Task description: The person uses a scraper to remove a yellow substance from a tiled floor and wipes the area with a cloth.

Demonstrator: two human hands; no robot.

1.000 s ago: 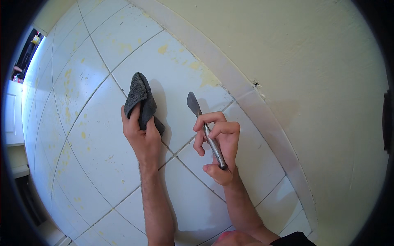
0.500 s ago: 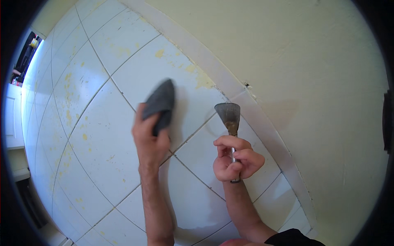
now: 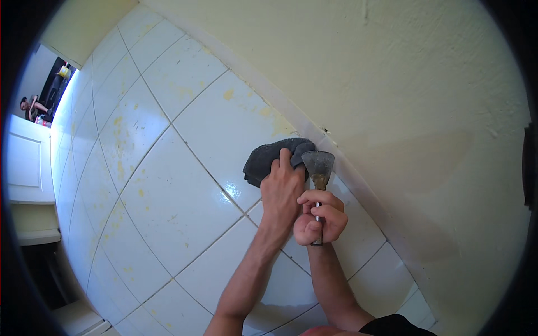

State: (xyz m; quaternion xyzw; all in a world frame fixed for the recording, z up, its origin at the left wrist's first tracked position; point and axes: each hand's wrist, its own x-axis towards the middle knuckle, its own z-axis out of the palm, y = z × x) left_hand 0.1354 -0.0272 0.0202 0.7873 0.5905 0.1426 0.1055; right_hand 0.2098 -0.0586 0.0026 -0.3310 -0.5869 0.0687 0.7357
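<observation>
My left hand [image 3: 282, 189] presses a dark grey cloth [image 3: 266, 161] against the white floor tiles [image 3: 162, 207], close to the skirting. Its fingers lie over the cloth, partly sunk in the folds. Just to the right, my right hand [image 3: 322, 219] is curled round the thin handle of a scraper [image 3: 319, 167]. The broad, worn blade points away from me, raised in front of the cloth's right end. Yellowish spots [image 3: 228, 94] mark the tiles beyond the cloth. A wet shine shows on the tile left of my left wrist.
A cream wall [image 3: 403, 112] rises along the right, with a pale skirting strip [image 3: 358, 190] at its foot. More yellow specks spread over the left tiles. At the far left are a white door [image 3: 27, 159] and, beyond an opening, a seated person [image 3: 35, 106].
My left hand has swept the cloth rightward and slightly down to the skirting, beside the scraper. My right hand keeps its hold on the scraper. The view has shifted a little.
</observation>
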